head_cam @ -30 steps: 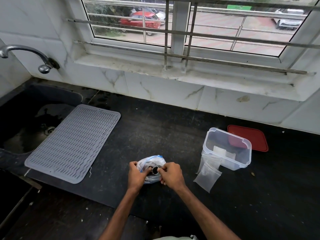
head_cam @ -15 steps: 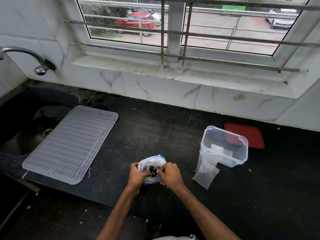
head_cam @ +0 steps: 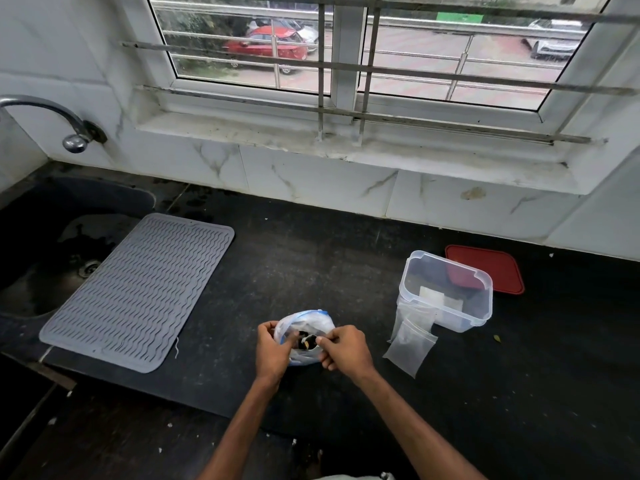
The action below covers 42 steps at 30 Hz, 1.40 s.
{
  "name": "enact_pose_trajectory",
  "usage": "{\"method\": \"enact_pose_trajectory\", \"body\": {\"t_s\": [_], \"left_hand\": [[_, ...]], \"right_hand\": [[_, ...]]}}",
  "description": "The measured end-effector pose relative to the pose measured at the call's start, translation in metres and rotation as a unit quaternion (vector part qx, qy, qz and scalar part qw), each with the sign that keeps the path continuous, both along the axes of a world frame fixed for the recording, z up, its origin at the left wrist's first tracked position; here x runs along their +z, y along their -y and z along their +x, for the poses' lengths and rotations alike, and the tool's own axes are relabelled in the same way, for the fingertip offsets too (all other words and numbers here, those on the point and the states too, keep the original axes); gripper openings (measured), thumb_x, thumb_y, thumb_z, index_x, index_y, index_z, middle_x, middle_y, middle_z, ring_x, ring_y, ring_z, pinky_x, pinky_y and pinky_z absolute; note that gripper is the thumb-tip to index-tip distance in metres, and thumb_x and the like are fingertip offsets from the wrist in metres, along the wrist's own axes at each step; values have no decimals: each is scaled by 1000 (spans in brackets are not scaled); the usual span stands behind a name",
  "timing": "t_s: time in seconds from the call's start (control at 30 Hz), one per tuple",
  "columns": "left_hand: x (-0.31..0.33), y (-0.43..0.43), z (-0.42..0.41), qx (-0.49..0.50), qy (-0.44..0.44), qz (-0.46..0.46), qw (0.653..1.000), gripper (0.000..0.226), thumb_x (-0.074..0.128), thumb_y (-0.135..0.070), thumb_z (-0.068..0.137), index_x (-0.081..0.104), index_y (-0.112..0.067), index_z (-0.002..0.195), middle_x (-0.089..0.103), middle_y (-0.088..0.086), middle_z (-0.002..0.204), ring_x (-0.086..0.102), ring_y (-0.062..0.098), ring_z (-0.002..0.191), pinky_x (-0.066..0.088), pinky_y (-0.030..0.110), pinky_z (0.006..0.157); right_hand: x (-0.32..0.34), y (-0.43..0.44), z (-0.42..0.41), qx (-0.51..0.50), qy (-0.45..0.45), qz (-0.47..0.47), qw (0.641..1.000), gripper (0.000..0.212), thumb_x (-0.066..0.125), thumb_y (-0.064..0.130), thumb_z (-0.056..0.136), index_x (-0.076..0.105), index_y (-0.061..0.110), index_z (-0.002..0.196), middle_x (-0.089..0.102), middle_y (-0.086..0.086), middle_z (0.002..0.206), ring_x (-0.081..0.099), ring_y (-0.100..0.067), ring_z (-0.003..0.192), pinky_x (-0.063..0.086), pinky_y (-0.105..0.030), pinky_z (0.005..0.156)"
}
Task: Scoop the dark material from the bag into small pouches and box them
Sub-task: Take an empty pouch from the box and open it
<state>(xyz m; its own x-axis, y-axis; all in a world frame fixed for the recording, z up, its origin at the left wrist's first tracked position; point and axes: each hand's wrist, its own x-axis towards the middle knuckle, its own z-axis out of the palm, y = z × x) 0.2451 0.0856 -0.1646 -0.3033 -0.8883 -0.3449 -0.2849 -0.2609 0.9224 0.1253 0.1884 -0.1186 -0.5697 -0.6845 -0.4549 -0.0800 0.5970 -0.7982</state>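
A clear plastic bag [head_cam: 313,322] with a blue strip sits on the black counter near its front edge, dark material showing in its mouth. My left hand [head_cam: 273,351] grips the bag's left rim and my right hand [head_cam: 344,348] pinches the right rim, holding the mouth apart. To the right lie small clear pouches [head_cam: 410,346], leaning against a clear plastic box [head_cam: 446,294] that stands without a lid. The box's red lid [head_cam: 498,271] lies flat behind it.
A grey ribbed drying mat [head_cam: 138,289] lies at the left, partly over a dark sink [head_cam: 41,258] with a metal tap [head_cam: 52,112] above. A tiled wall and barred window close the back. The counter's front edge runs just below my wrists.
Both hands have stayed on the bag's rim, working its mouth a little wider; the view has shifted slightly. Pouches, box and lid have not moved.
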Motion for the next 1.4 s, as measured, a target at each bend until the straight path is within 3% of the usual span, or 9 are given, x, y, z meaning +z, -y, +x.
{"method": "enact_pose_trajectory", "body": {"t_s": [0.23, 0.4, 0.57, 0.77, 0.9, 0.97, 1.1, 1.23, 1.4], "left_hand": [[2, -4, -8, 34, 13, 6, 999, 28, 72, -11, 87, 50, -14, 104, 66, 11, 101, 65, 21, 87, 57, 42, 79], [7, -8, -11, 24, 2, 18, 1000, 32, 71, -8, 87, 48, -11, 109, 64, 13, 106, 64, 20, 90, 55, 34, 74], [18, -7, -9, -1, -9, -3, 1000, 44, 72, -9, 87, 43, -12, 120, 60, 10, 114, 63, 13, 91, 51, 23, 71], [38, -16, -8, 7, 43, -149, 988, 59, 70, -25, 89, 39, -12, 138, 45, 7, 140, 45, 21, 129, 38, 31, 104], [64, -37, -24, 11, 41, -382, 923, 47, 68, -16, 90, 46, -8, 130, 46, 8, 140, 43, 19, 132, 28, 18, 110], [72, -56, -44, -24, 22, -415, 909, 43, 69, -15, 89, 50, -8, 126, 48, 5, 137, 43, 14, 130, 28, 16, 110], [62, -106, -91, -120, 44, -358, 925, 57, 63, -47, 87, 47, -14, 131, 51, 2, 130, 50, 20, 122, 44, 39, 104], [47, -159, -129, -230, 144, -309, 911, 104, 60, -77, 64, 34, -12, 142, 42, 4, 140, 44, 21, 126, 42, 33, 101], [29, -183, -160, -224, 251, -298, 893, 109, 73, -70, 62, 31, -16, 146, 39, 5, 142, 43, 24, 129, 46, 42, 97]], "right_hand": [[5, -4, -8, -13, -12, -2, 1000, 16, 66, 20, 94, 73, 8, 88, 73, -8, 68, 65, -9, 50, 54, -20, 51], [2, 0, -8, -14, -45, 22, 999, 15, 66, 21, 94, 72, 11, 84, 72, -5, 64, 67, -9, 49, 55, -20, 49], [4, -3, -11, -43, 0, 2, 999, 14, 66, 21, 94, 73, 10, 88, 73, -5, 65, 66, -9, 49, 51, -20, 49], [25, -28, -27, -74, 94, -49, 992, 18, 65, 18, 95, 71, 2, 90, 74, -12, 73, 64, -12, 55, 51, -21, 51], [47, -56, -45, -109, 166, -94, 976, 16, 63, 15, 96, 69, 1, 93, 71, -12, 74, 62, -11, 56, 50, -20, 52], [60, -75, -57, -131, 182, -109, 968, 13, 61, 12, 97, 69, 3, 92, 71, -12, 75, 61, -12, 58, 51, -20, 55], [79, -116, -90, -179, 150, -134, 963, 13, 59, 8, 97, 69, 1, 92, 71, -15, 79, 60, -10, 56, 51, -19, 54], [83, -150, -122, -245, 128, -153, 949, 13, 60, 4, 95, 68, -6, 96, 71, -14, 72, 61, -12, 53, 51, -19, 48], [81, -169, -144, -249, 115, -150, 950, 10, 61, 6, 95, 68, -1, 95, 72, -13, 72, 62, -12, 54, 51, -21, 52]]}}
